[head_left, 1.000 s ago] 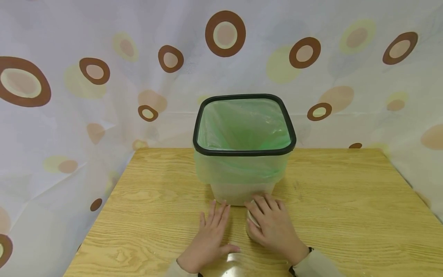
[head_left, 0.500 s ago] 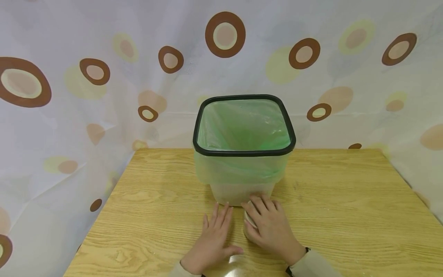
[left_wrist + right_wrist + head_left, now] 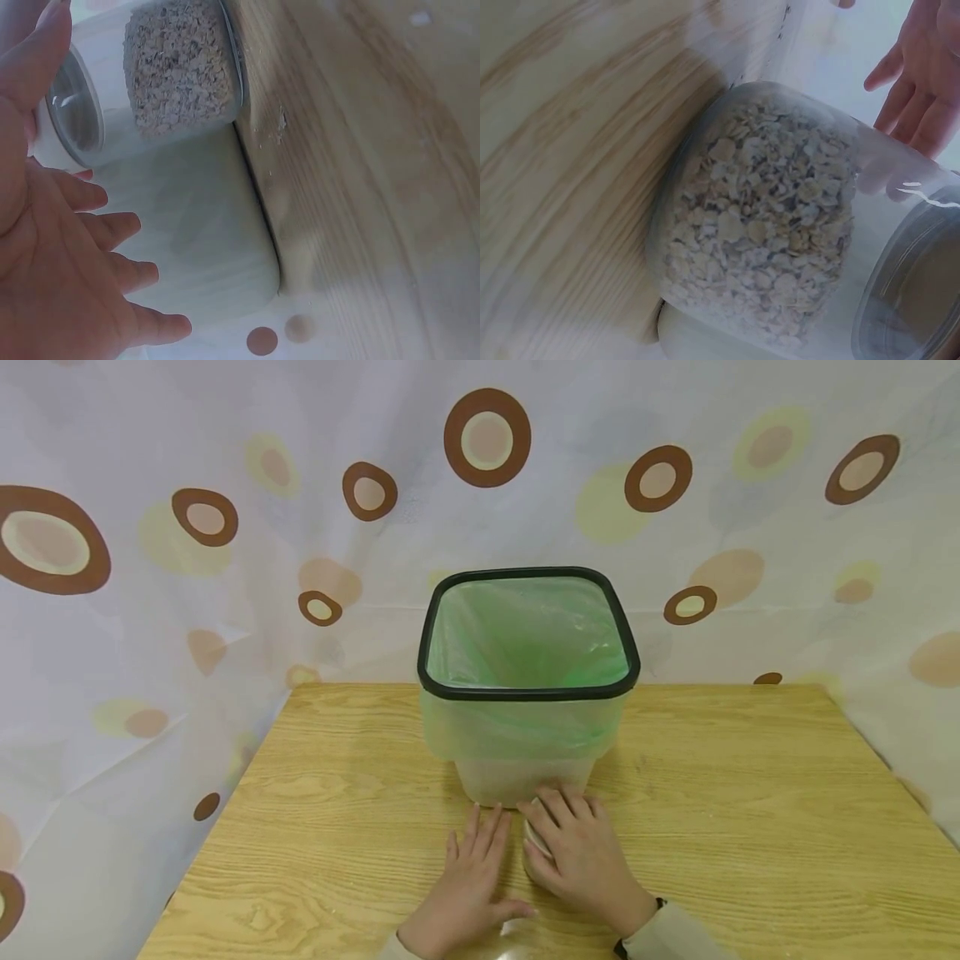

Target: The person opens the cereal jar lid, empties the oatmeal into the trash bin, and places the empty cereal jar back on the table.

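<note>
A clear jar partly filled with oat flakes stands on the wooden table, its pale lid mostly covered by my right hand. That hand grips the jar from above, fingers bent over the lid and thumb at its near left side. To the left of the jar, my left hand is spread with straight fingers and the thumb pointing toward the jar. In the left wrist view its palm faces the jar's side. Right behind the jar is a white bin lined with a thin green bag.
A black rim ring holds the bag over the bin's top edge. The wooden table stretches out on both sides of the bin. A pale sheet printed with brown and yellow circles hangs behind and at the sides. Small crumbs lie near the jar.
My right hand and the jar have slid a little to the left and toward me. My left hand has shifted to the right, closer to the jar. The bin has stayed in place.
</note>
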`<act>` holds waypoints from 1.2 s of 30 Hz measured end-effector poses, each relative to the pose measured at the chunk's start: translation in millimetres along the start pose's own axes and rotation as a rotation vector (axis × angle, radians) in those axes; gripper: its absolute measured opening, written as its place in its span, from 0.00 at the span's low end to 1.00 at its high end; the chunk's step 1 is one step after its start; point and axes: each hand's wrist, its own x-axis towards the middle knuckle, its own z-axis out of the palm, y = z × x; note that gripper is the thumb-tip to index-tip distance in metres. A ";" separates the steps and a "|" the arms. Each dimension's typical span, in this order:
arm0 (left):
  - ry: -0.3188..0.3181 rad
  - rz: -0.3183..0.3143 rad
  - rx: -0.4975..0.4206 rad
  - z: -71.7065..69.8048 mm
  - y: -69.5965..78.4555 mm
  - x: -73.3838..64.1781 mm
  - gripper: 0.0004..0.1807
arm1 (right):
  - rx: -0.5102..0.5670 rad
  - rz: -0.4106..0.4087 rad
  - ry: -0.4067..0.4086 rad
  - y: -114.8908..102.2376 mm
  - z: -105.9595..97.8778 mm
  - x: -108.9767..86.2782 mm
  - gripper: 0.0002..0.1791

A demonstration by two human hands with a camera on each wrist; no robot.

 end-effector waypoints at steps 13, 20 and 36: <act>0.010 -0.006 0.001 6.5 -0.1 0.6 0.58 | 0.008 0.009 0.015 -6.1 3.1 1.8 0.27; 0.011 -0.020 -0.011 7.8 2.4 1.2 0.58 | 0.015 0.009 0.020 -9.3 5.5 2.4 0.29; 0.021 0.038 -0.222 17.3 2.5 4.3 0.60 | 0.059 0.097 0.020 -18.0 6.5 4.3 0.19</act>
